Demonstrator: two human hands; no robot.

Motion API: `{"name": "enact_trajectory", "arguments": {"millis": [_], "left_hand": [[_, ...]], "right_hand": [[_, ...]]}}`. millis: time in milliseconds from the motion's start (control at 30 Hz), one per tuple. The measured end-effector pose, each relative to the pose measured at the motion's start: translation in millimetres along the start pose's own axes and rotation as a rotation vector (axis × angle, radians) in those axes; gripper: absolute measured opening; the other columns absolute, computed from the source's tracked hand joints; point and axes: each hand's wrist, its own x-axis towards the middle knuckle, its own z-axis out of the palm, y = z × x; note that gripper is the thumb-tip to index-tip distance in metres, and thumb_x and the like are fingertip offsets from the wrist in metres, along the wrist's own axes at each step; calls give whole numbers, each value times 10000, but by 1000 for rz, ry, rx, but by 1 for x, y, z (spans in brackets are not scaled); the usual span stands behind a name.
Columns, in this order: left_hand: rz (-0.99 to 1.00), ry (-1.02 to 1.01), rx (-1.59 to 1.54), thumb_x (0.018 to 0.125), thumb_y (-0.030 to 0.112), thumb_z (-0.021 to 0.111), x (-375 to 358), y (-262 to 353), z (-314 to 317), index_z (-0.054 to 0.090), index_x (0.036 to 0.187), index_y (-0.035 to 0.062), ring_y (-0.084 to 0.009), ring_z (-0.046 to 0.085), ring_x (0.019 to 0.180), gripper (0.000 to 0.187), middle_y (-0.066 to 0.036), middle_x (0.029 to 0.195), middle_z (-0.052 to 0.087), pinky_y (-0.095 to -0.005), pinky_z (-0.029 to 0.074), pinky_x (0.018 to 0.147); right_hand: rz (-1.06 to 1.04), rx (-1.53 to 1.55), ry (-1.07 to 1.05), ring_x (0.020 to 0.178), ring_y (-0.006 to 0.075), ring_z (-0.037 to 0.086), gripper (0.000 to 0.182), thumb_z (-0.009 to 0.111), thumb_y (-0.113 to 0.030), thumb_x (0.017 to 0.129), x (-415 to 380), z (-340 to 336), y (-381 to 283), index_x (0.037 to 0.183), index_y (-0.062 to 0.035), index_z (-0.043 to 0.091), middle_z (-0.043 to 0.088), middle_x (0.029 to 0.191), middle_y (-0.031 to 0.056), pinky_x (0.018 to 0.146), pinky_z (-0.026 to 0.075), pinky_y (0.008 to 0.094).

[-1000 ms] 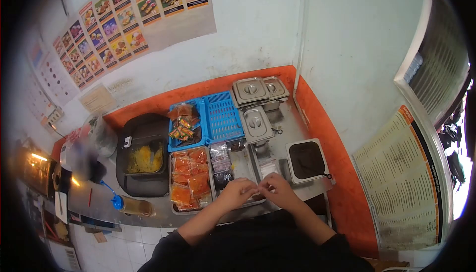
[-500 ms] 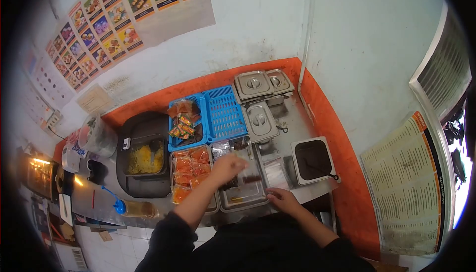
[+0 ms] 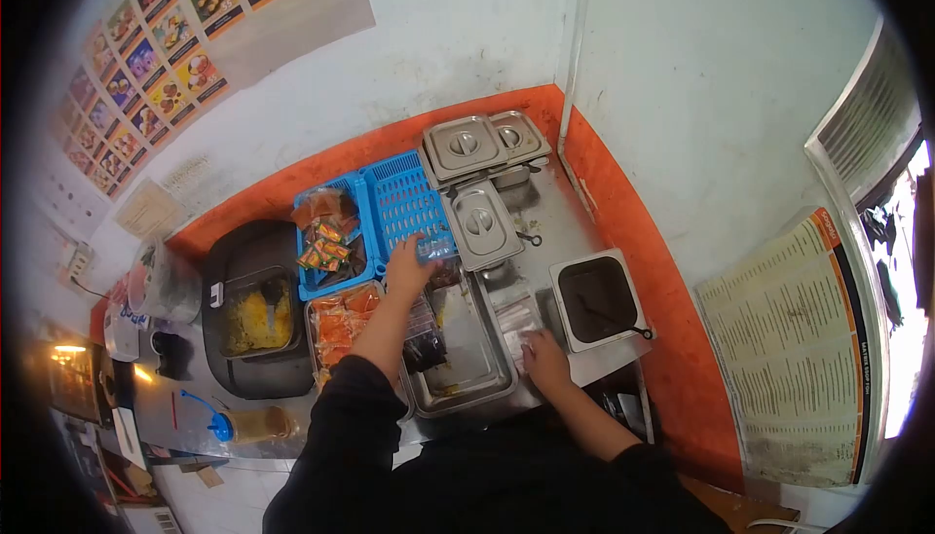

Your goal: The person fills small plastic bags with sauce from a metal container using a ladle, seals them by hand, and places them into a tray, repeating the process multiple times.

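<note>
My left hand (image 3: 407, 269) is closed on a small clear plastic packet (image 3: 437, 246), held over the front end of the right blue basket (image 3: 399, 205). The packet's contents are hard to make out. My right hand (image 3: 547, 364) has its fingertips pinched at the edge of some flat clear plastic bags (image 3: 515, 320) lying on the steel counter. Between my arms is a shallow metal tray (image 3: 479, 383) with dark-filled packets (image 3: 425, 347) at its left side. Orange-filled packets (image 3: 341, 325) fill another tray, partly hidden behind my left forearm.
The left blue basket (image 3: 307, 293) holds brown and colourful sachets (image 3: 326, 247). Lidded steel pans (image 3: 479, 225) stand behind. A square pan of dark sauce (image 3: 596, 302) with a ladle is at right. Leftward are a yellow-food pan (image 3: 261, 325) and a blue-capped bottle (image 3: 255, 425).
My left hand has moved from above the metal tray up to the blue basket, carrying the packet. My right hand has shifted from the tray's edge to the flat plastic bags. The view has shifted.
</note>
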Motion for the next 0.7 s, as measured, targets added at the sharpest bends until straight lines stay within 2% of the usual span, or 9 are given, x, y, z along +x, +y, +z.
{"name": "enact_trajectory", "arguments": {"millis": [133,200,267,333,400,433,500,633,700], "left_hand": [[18,131,-35,663,240,702,-29,15,-19,505,1055,98,-301,521,856,461,-138,948,533,-395,428,709],[-14,239,-203,692,222,691,-48,3,-13,528,1017,79,-238,516,764,390,-102,852,534,-331,422,669],[-165,102,-309,734,201,666,-82,25,-30,543,997,70,-157,483,686,318,-53,757,520,-276,404,639],[-207,-176,-528,795,211,617,-119,26,-23,554,1015,71,-100,473,666,269,-10,705,503,-236,398,632],[-224,-521,-659,832,224,577,-143,63,-40,550,1043,68,-87,490,686,263,0,746,527,-233,416,649],[-223,-521,-660,832,224,577,-151,75,-41,550,1043,68,-87,490,686,263,0,746,527,-233,416,649],[-207,-585,-1169,856,242,545,-161,92,-39,546,1067,69,-100,518,692,273,-11,789,554,-231,434,661],[-387,-624,-1206,862,230,535,-156,101,-39,558,1035,48,-111,532,699,253,-30,828,574,-234,441,664],[-334,-847,-1216,869,215,522,-155,106,-49,578,958,38,-98,527,653,206,-21,764,571,-222,436,629]], "right_hand": [[112,-98,-50,781,332,557,135,568,-124,764,10,23,14,877,-52,581,544,832,128,679,451,398],[150,-58,-82,757,337,553,121,571,-123,765,14,16,8,853,-41,574,541,816,129,664,447,403],[75,-10,59,702,303,553,119,578,-123,765,18,-5,-13,844,-33,577,547,804,122,629,446,373],[-4,39,202,648,270,554,119,586,-122,766,20,-16,-32,836,-26,581,552,793,116,594,444,344],[177,321,211,558,139,506,130,608,-121,771,17,-22,-44,847,-19,584,561,749,69,541,407,249],[177,320,211,558,139,506,130,608,-121,771,17,-31,-51,847,-19,584,561,749,69,541,407,249],[186,587,4,560,37,444,132,616,-117,784,21,-55,-65,871,-23,584,562,736,6,532,366,184],[204,835,-54,576,20,433,126,608,-113,798,24,-81,-79,878,-20,581,557,743,-23,530,364,180],[179,767,32,603,15,435,124,604,-108,803,20,-70,-65,880,-14,578,561,760,-26,535,361,173]]}}
